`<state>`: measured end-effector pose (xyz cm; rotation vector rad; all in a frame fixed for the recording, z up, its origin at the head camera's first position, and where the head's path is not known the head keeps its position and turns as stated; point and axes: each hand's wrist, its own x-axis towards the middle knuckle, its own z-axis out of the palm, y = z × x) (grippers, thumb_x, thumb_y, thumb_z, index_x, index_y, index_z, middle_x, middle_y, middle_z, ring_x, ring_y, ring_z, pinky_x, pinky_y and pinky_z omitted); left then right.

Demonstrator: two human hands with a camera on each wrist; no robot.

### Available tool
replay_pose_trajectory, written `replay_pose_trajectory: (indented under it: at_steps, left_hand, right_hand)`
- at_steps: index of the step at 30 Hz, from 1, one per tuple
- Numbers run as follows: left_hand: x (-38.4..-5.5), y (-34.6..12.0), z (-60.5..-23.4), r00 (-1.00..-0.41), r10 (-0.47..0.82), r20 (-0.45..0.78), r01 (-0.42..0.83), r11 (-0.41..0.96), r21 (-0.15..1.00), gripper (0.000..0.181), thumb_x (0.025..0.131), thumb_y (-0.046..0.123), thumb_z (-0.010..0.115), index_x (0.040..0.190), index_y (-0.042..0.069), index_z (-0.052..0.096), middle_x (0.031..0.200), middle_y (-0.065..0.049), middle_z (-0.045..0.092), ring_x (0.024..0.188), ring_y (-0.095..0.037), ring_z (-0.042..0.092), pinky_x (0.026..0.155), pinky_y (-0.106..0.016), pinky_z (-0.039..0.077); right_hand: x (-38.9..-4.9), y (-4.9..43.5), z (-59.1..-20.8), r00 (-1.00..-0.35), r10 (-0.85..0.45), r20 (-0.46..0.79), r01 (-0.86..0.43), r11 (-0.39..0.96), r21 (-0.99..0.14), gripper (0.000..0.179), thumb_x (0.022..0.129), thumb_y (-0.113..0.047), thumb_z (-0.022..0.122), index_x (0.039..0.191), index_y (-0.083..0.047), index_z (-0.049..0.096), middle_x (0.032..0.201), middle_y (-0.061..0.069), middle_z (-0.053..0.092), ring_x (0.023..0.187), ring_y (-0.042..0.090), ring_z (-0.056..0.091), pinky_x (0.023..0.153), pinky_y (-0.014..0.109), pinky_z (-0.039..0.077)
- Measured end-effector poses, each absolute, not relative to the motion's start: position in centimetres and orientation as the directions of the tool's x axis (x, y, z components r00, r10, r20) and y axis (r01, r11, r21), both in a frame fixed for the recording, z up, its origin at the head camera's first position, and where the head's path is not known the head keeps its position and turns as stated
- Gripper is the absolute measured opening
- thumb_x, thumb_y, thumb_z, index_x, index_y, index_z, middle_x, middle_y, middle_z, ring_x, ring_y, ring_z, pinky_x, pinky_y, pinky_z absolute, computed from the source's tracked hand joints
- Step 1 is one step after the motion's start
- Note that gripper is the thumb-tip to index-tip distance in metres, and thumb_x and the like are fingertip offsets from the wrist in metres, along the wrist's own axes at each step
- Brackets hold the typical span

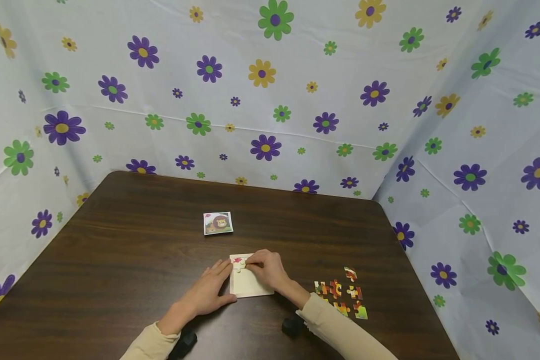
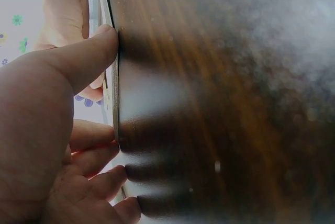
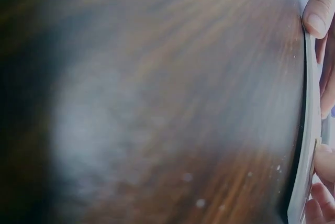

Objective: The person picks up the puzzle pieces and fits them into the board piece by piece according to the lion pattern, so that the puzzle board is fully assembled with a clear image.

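A pale square puzzle board (image 1: 252,287) lies on the dark table. At its upper left are light jigsaw pieces, one bearing a pink print (image 1: 237,260). My left hand (image 1: 207,291) rests along the board's left side, fingers extended and thumb near the lower left corner; in the left wrist view its thumb (image 2: 99,46) and fingertips touch the board's edge. Over the upper part of the board, my right hand (image 1: 268,270) pinches a jigsaw piece (image 1: 243,263) between thumb and fingers, at the pieces there. The fingers partly hide that piece.
Several loose jigsaw pieces (image 1: 335,288) lie right of the board, some behind the right sleeve (image 1: 337,325). A lion picture card (image 1: 218,223) lies beyond the board. Black objects (image 1: 292,326) sit near the wrists. A flowered curtain (image 1: 234,150) surrounds the table's far sides.
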<state>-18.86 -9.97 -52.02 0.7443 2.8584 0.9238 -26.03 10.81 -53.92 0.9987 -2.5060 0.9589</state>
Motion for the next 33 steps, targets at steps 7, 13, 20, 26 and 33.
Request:
replay_pose_trajectory:
  at_steps: [7, 13, 20, 26, 33]
  left_hand:
    - [-18.97, -9.93, -51.76, -0.882, 0.460, 0.102, 0.433, 0.707, 0.558, 0.077, 0.081, 0.031, 0.076, 0.135, -0.013, 0.044, 0.142, -0.028, 0.042, 0.132, -0.049, 0.034, 0.101, -0.065, 0.030]
    - [-18.95, -10.02, -51.69, -0.881, 0.463, 0.100, 0.434, 0.706, 0.560, 0.077, 0.081, 0.031, 0.076, 0.135, -0.013, 0.044, 0.142, -0.029, 0.042, 0.132, -0.049, 0.034, 0.101, -0.065, 0.030]
    - [-18.99, -10.04, -52.02, -0.883, 0.459, 0.101, 0.432, 0.709, 0.558, 0.078, 0.081, 0.032, 0.076, 0.136, -0.012, 0.044, 0.142, -0.028, 0.042, 0.132, -0.049, 0.034, 0.101, -0.065, 0.030]
    - [-18.94, -10.06, -52.08, -0.885, 0.456, 0.092, 0.424, 0.709, 0.563, 0.078, 0.081, 0.031, 0.076, 0.136, -0.012, 0.044, 0.143, -0.027, 0.041, 0.133, -0.048, 0.033, 0.101, -0.065, 0.029]
    - [-18.87, -10.04, -51.96, -0.883, 0.460, 0.090, 0.427, 0.712, 0.557, 0.078, 0.081, 0.031, 0.076, 0.137, -0.012, 0.043, 0.143, -0.027, 0.041, 0.133, -0.048, 0.034, 0.101, -0.065, 0.030]
  right_hand:
    - [-26.17, 10.95, -53.59, -0.705, -0.547, 0.451, -0.709, 0.532, -0.463, 0.008, 0.076, -0.006, 0.079, 0.083, -0.008, 0.077, 0.083, -0.001, 0.074, 0.083, 0.016, 0.065, 0.077, 0.028, 0.052]
    - [-26.36, 11.05, -53.59, -0.664, -0.604, 0.441, -0.747, 0.516, -0.419, 0.010, 0.077, -0.004, 0.078, 0.087, -0.008, 0.078, 0.088, 0.000, 0.074, 0.086, 0.017, 0.065, 0.080, 0.028, 0.051]
    - [-26.51, 11.08, -53.42, -0.600, -0.671, 0.435, -0.800, 0.492, -0.344, 0.011, 0.079, -0.003, 0.075, 0.089, -0.007, 0.078, 0.092, 0.001, 0.074, 0.087, 0.017, 0.064, 0.081, 0.028, 0.051]
    - [-26.37, 10.89, -53.37, -0.565, -0.686, 0.458, -0.825, 0.480, -0.299, 0.010, 0.079, -0.001, 0.075, 0.088, -0.005, 0.078, 0.091, 0.003, 0.074, 0.087, 0.018, 0.066, 0.083, 0.029, 0.050]
    - [-26.31, 11.07, -54.01, -0.686, -0.576, 0.444, -0.726, 0.513, -0.458, 0.010, 0.078, -0.005, 0.078, 0.087, -0.009, 0.078, 0.090, -0.001, 0.074, 0.087, 0.014, 0.066, 0.080, 0.024, 0.051]
